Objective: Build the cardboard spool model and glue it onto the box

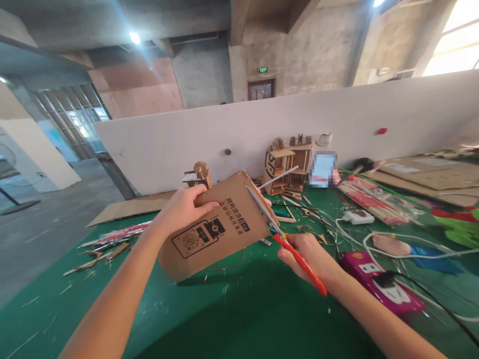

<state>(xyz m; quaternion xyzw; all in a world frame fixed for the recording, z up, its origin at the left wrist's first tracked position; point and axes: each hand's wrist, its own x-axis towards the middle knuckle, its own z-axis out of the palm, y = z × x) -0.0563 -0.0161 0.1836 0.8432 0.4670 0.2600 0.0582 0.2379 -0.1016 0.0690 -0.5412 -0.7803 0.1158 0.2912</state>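
My left hand (185, 208) grips a piece of brown cardboard (220, 232) by its upper left edge, thumb on the printed face. Black Chinese lettering and a framed code are printed on that face. In my right hand (309, 254) is a pair of scissors (299, 262) with red-orange handles. One silver blade lies across the cardboard's right end, close to its edge; I cannot make out the other blade clearly. A thin grey strip (280, 178) juts out beyond the cardboard's upper right corner. The cardboard is held tilted above the green tabletop (224, 309).
Small cardboard models (288, 164) stand by the white partition (187, 134). At the right are a magenta power strip (381, 284) with a plugged-in black cable, a white charger (358, 216) and plastic-wrapped packets (381, 199). Cardboard scraps (99, 257) and sticks lie at the left.
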